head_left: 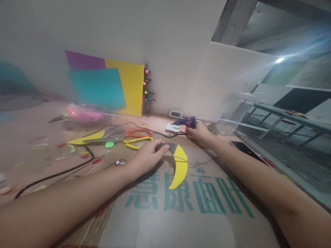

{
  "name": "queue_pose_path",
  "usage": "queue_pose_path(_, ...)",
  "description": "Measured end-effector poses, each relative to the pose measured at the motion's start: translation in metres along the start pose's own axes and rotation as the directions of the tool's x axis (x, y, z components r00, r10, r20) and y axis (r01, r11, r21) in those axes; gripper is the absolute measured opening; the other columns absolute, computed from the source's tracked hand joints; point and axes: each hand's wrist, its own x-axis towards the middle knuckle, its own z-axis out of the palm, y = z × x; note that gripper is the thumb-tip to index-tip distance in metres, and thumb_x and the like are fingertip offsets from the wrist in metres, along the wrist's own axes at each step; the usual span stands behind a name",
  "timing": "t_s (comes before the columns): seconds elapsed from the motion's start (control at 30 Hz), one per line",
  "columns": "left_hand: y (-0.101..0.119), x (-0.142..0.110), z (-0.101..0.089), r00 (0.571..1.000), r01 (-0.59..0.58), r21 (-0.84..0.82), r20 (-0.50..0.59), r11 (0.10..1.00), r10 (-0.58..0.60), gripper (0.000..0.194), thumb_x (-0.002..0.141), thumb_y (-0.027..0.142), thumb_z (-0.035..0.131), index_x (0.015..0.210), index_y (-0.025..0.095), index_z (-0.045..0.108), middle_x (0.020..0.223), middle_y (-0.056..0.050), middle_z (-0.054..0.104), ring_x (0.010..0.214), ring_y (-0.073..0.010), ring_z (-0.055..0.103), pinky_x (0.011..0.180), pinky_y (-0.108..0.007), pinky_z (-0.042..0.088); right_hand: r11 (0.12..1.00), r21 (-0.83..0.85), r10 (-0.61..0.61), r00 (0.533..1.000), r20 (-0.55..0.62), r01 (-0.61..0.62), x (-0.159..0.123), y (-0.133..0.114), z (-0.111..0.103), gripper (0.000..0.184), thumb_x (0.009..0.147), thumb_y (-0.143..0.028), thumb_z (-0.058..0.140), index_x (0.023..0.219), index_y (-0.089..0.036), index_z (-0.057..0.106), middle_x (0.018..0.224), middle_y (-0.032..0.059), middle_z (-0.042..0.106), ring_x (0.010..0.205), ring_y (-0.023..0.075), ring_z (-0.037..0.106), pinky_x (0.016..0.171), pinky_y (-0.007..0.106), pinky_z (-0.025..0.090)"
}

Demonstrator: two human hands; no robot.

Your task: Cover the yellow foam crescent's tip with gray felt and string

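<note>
My left hand [148, 155] pinches the grey upper end of a yellow crescent-shaped cutout [181, 168], which hangs over the printed sheet. A thin grey strand crosses the crescent and trails right. Farther back, my right hand [199, 133] is wrapped round the handle of a dark blue hot glue gun [184, 122] with a small red light. Its nozzle points left, above a small white piece of paper [172, 127]. Scissors [137, 137] with orange and yellow handles lie just beyond my left hand.
Coloured sheets [98, 88] lean on the wall beside a small decorated tree [148, 89]. A white digital clock [176, 113] stands near the wall. A black cord [59, 176] runs among scattered scraps at left. A dark phone-like slab [249, 151] lies by the right table edge.
</note>
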Motion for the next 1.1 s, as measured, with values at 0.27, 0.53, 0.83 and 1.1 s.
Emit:
queue_pose_path(0.27,-0.002,0.001,0.0,1.0,-0.005,-0.01,-0.005,1.0,0.005,0.031,0.092,0.041,0.044,0.07,0.019,0.049,0.062,0.003,0.051,0.061,-0.0147,0.05,0.057,-0.026,0.034,0.987,0.162,-0.031,0.998,0.055,0.021,-0.017,-0.015,-0.016,0.026,0.084,-0.032,0.056,0.082,-0.01,0.069,0.062,0.0092,0.068,0.059,0.0173,0.064,0.055,0.024,0.047)
queue_pose_path(0.53,-0.002,0.0,0.0,1.0,0.029,-0.037,0.006,0.999,-0.029,0.032,0.092,0.042,0.043,0.07,0.02,0.048,0.059,0.004,0.05,0.055,-0.0135,0.047,0.052,-0.025,0.033,0.942,0.311,-0.142,0.989,0.035,0.124,-0.072,-0.03,-0.047,0.032,0.086,-0.041,0.056,0.101,-0.016,0.069,0.085,0.0085,0.073,0.079,0.0189,0.069,0.064,0.025,0.051)
queue_pose_path(0.83,0.002,-0.001,-0.001,0.999,0.049,0.0,-0.018,0.999,-0.049,0.029,0.091,0.04,0.045,0.07,0.02,0.047,0.059,0.004,0.049,0.053,-0.013,0.046,0.049,-0.024,0.032,0.914,0.28,-0.31,0.951,0.02,0.292,-0.145,-0.014,-0.034,0.042,0.092,-0.053,0.042,0.076,-0.023,0.067,0.077,0.0067,0.072,0.073,0.0235,0.068,0.069,0.037,0.055)
queue_pose_path(1.1,0.002,-0.003,-0.002,0.998,0.017,0.028,-0.066,0.999,-0.015,0.027,0.091,0.04,0.047,0.074,0.019,0.05,0.062,0.004,0.05,0.058,-0.0138,0.048,0.053,-0.025,0.034,0.894,0.153,-0.401,0.904,-0.146,0.421,-0.157,-0.02,-0.025,0.025,0.084,-0.048,0.06,0.084,-0.023,0.06,0.079,0.0049,0.066,0.069,0.022,0.062,0.06,0.034,0.05)
